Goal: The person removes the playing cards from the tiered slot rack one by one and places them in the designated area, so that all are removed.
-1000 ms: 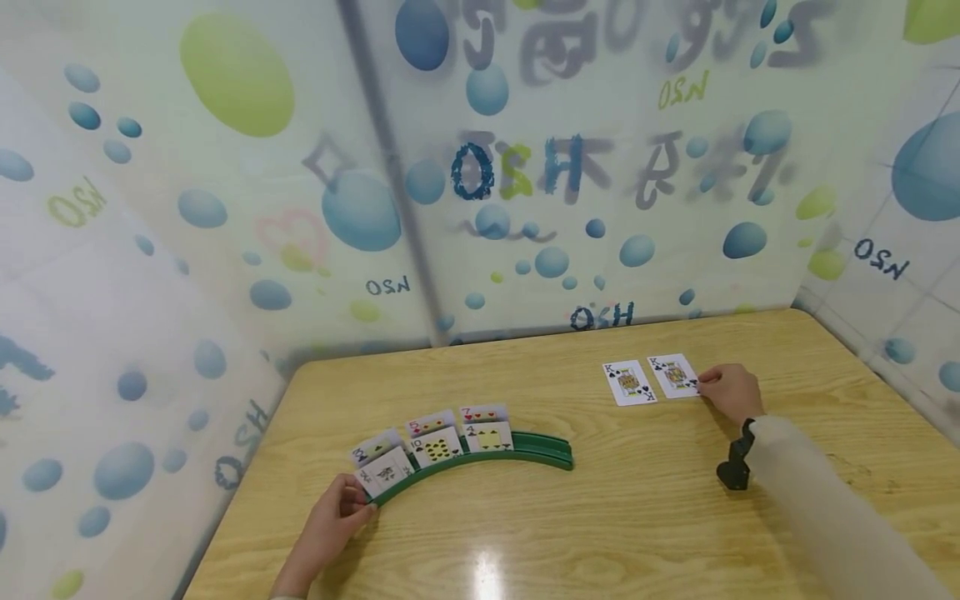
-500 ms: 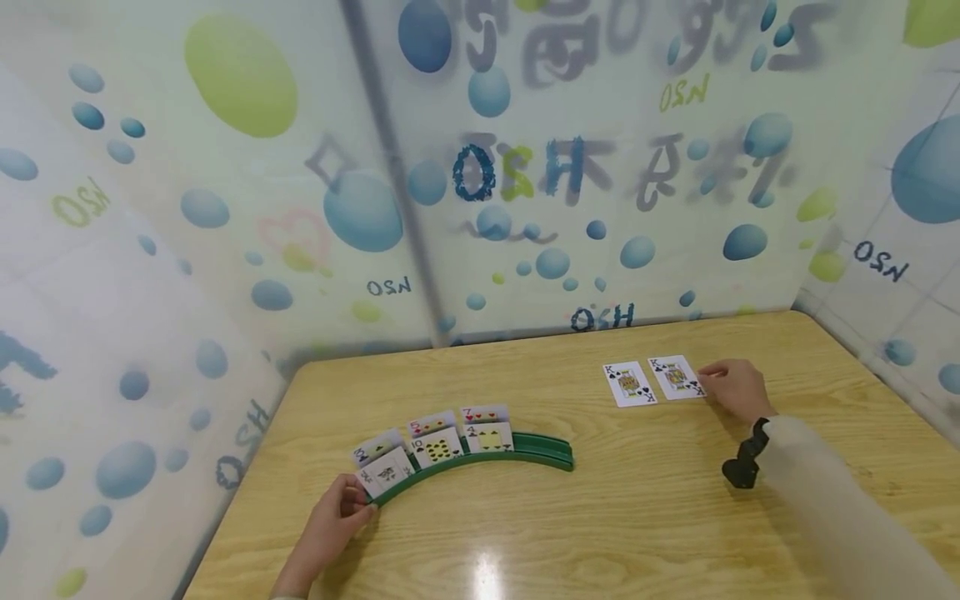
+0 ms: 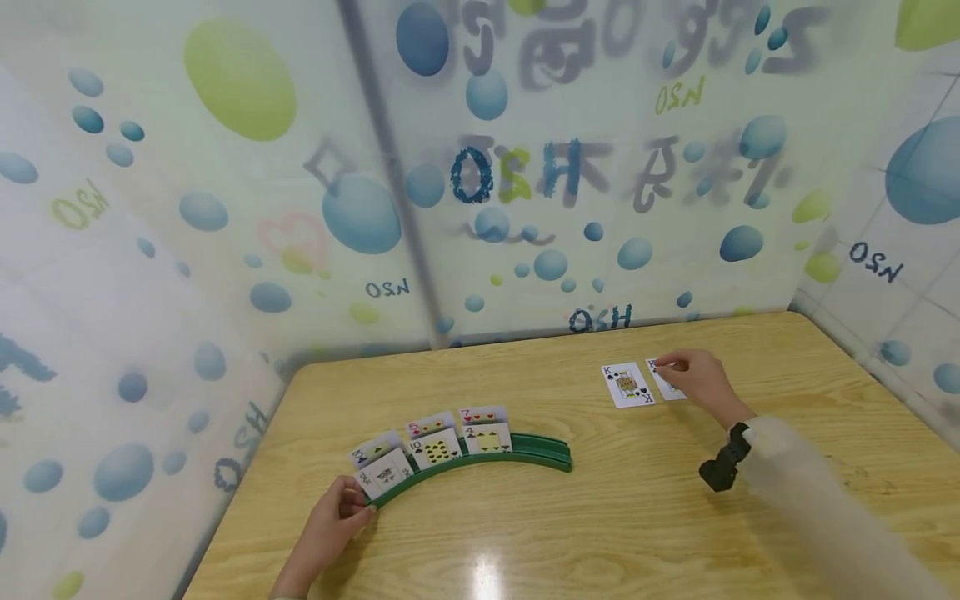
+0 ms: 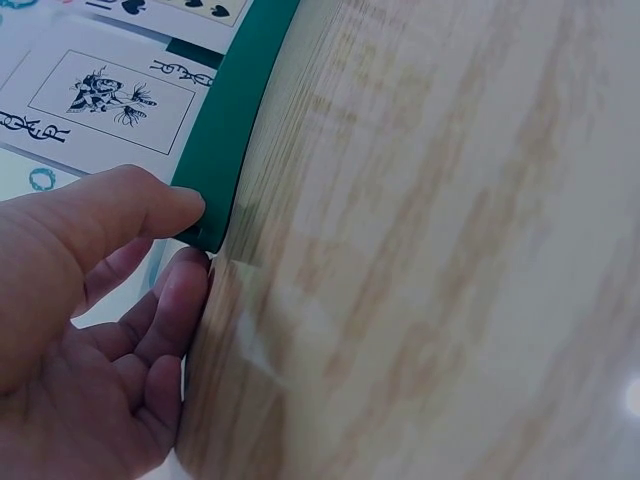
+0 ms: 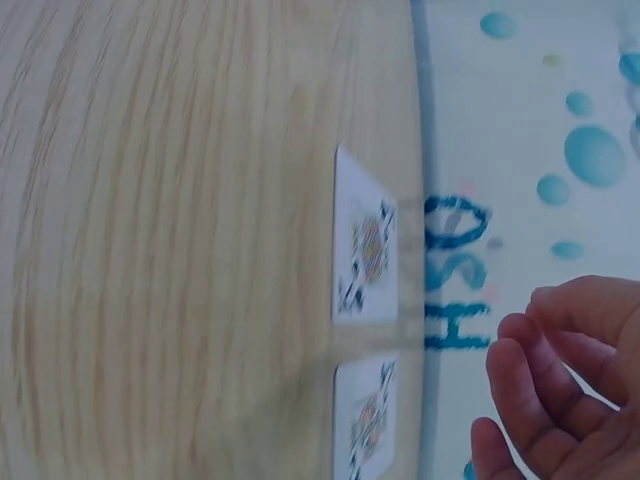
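Observation:
My left hand (image 3: 333, 517) grips the left end of a curved green card holder (image 3: 543, 454), its thumb on the holder's front edge in the left wrist view. Playing cards stand in the holder in two rows: a joker (image 3: 386, 473), a ten (image 3: 435, 451) and a four (image 3: 487, 438) in front, with a five (image 3: 431, 425) and a seven (image 3: 483, 415) among those behind. My right hand (image 3: 701, 383) hovers over the right king (image 3: 669, 385), hiding part of it. Its fingers are loosely bent and hold nothing in the right wrist view. Beside that card lies another king (image 3: 627, 385), face up.
The wooden table (image 3: 600, 533) runs back to a patterned wall (image 3: 525, 275) with blue and green dots. The holder's right end carries no cards. A black band (image 3: 723, 467) sits on my right wrist.
My right hand has left the right king's edge and moved left over that card. Both kings stay where they lay. My left hand and the card holder have not moved.

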Available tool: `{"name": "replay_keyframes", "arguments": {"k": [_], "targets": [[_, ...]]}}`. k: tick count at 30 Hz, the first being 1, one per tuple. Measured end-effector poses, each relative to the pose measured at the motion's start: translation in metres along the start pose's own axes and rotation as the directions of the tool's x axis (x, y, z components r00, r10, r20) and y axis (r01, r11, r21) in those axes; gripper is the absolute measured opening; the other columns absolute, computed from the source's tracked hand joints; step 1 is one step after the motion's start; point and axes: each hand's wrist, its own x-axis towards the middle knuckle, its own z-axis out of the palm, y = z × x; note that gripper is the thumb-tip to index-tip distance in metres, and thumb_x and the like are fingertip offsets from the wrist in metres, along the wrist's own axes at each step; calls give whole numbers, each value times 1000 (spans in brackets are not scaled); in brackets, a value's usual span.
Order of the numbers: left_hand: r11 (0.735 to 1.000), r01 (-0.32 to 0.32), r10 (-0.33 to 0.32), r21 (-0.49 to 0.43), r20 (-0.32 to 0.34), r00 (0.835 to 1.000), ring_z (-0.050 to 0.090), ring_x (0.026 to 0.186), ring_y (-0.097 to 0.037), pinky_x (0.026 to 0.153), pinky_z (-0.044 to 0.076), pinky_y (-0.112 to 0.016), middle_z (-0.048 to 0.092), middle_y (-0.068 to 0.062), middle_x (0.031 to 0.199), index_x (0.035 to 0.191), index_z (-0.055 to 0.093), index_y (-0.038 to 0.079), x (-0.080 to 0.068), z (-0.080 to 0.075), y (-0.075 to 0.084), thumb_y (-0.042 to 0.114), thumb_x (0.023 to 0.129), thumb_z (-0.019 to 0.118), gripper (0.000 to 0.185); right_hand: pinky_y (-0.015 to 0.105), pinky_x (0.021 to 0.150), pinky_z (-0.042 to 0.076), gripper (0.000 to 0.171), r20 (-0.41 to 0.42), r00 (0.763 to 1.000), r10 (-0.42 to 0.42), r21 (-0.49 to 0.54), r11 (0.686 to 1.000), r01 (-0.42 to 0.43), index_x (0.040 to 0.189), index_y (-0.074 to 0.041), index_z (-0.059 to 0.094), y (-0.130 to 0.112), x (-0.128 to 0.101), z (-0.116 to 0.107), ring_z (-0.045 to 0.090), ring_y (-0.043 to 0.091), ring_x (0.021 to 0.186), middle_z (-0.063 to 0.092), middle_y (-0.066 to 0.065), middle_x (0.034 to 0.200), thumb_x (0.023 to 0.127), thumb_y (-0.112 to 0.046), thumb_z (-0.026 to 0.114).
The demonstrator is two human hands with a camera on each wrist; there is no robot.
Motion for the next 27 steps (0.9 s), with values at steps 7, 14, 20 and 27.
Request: {"name": "replay_keyframes", "arguments": {"k": [7,14,20,27], "targets": [[1000,1,-1,-1,0,1000,52,82,-18,64,45,-26,55,-10,91,100,45,-3,-1,0,0,1,83,66,27,33,65,44,25,17,997,-77,14,997,77,109,6,62,-28,-1,20,55,27,81,61,18,94,91,-11,58],[1000,-2,2,10,-2,1000,52,82,-18,64,45,-26,55,-9,91,100,45,-3,-1,0,0,1,83,66,27,31,61,44,22,67,985,-161,135,979,151,106,4,63,-47,-5,45,53,21,74,61,12,89,91,-10,59],[1000,-7,7,0,0,1000,52,81,-18,64,45,-26,54,-9,91,100,45,-3,-1,-1,0,1,82,66,28,31,59,43,19,90,972,-219,157,966,204,103,2,65,-62,-11,66,52,17,69,61,6,81,89,-10,61],[1000,-6,6,-6,-1,1000,53,81,-18,64,46,-26,55,-10,91,101,45,-3,-1,0,0,0,83,66,28,30,64,46,16,136,956,-258,183,955,232,100,1,67,-81,-21,89,53,16,73,60,3,84,88,-8,62]]}}
